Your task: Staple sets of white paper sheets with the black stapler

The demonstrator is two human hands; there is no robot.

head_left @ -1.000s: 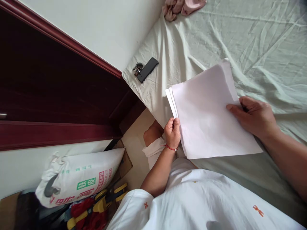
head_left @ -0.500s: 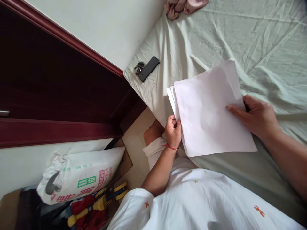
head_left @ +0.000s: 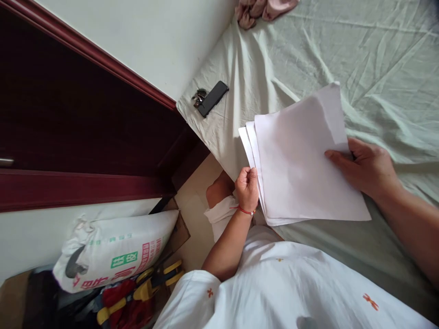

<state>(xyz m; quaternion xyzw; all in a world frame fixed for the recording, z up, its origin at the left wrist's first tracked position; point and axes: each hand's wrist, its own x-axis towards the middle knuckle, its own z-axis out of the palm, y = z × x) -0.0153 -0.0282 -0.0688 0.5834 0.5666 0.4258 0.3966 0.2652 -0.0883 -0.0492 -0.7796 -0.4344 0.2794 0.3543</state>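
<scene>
Several white sheets of paper (head_left: 305,164) are held up over the bed's front edge, fanned slightly so their left edges show in steps. My left hand (head_left: 247,188), with a red string bracelet at the wrist, pinches the left edge of the sheets between thumb and curled fingers. On the right side, my right hand (head_left: 368,167) grips the sheets with its thumb on the top face and its fingers behind, hidden by the paper. The top sheet looks blank and bends a little at its upper right corner.
A wrinkled pale green bedsheet (head_left: 384,68) covers the bed. A black phone (head_left: 213,98) and a bunch of keys (head_left: 199,95) lie at its corner. Pink cloth (head_left: 255,11) is at the back. On the left are a dark red door (head_left: 75,105), a stuffed white sack (head_left: 116,249) and yellow-black tools (head_left: 144,292).
The top sheet has slid a little to the right with my right hand, so more of the sheets beneath shows at the left edge. My left hand stays almost in place.
</scene>
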